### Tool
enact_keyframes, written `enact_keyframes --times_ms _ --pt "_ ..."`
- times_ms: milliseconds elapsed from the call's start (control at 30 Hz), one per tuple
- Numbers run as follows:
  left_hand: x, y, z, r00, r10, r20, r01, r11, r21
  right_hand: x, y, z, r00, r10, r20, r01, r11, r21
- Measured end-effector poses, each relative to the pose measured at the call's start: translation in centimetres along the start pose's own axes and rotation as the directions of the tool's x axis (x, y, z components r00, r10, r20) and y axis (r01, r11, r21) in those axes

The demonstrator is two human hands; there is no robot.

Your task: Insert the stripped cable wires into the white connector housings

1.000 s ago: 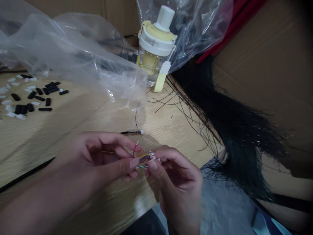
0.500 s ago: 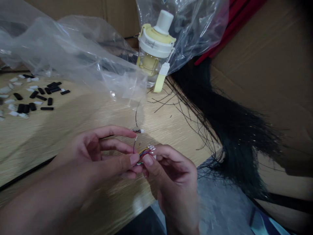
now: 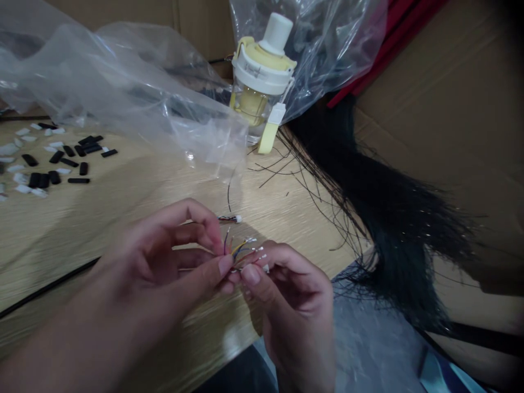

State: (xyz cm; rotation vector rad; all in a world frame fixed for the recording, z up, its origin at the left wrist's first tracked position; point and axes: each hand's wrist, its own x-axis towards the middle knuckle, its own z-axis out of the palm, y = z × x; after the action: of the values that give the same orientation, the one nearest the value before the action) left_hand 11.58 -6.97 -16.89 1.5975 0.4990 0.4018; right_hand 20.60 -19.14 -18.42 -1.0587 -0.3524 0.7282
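Loosely, black and white pieces (image 3: 84, 168) were scattered at the far left of the worktop (image 3: 172, 180). At near left, a black cable (image 3: 53, 284) was laid toward the left hand (image 3: 159, 267); by a snag there, the grip might have been disturbed. Between the hands, kept close together, the coloured wires (image 3: 236, 250) were pinched by both thumbs and fingers. Through uneven pulling by the right hand (image 3: 292, 300), thin wires could have been bent, broken or tangled.
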Motion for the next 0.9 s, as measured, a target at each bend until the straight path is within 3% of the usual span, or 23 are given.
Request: enact_keyframes --times_ms 100,300,400,500,633,733,900 --pt "0.0 0.4 0.7 0.998 -0.023 0.061 0.037 0.97 -0.242 -0.2 0.2 0.2 1.0 -0.027 -0.004 0.027 1.0 0.007" --pt "-0.3 0.5 1.2 0.993 -0.11 0.045 0.119 0.917 -0.381 -0.2 0.9 -0.1 0.98 -0.185 -0.076 0.176 0.978 -0.113" --pt "-0.4 0.2 1.1 0.996 -0.087 0.029 0.092 0.942 -0.323 -0.1 1.0 -0.3 0.961 -0.268 -0.066 0.255 0.954 -0.158" --pt "-0.4 -0.1 1.0 0.999 0.054 -0.006 -0.054 0.982 -0.178 -0.2 1.1 -0.7 0.949 -0.31 -0.058 0.294 0.937 -0.191" --pt "-0.6 -0.2 0.7 0.975 0.22 0.039 -0.222 0.974 0.042 -0.3 0.9 -0.9 0.919 -0.393 -0.026 0.371 0.887 -0.275" --pt "-0.9 -0.2 0.5 0.973 0.219 0.07 -0.226 0.967 0.115 -0.3 0.6 -0.8 0.893 -0.449 0.005 0.427 0.846 -0.319" --pt "-0.7 -0.5 0.7 0.988 0.154 0.026 -0.156 0.978 0.135 -0.2 0.6 -0.5 0.821 -0.571 0.004 0.508 0.726 -0.464"
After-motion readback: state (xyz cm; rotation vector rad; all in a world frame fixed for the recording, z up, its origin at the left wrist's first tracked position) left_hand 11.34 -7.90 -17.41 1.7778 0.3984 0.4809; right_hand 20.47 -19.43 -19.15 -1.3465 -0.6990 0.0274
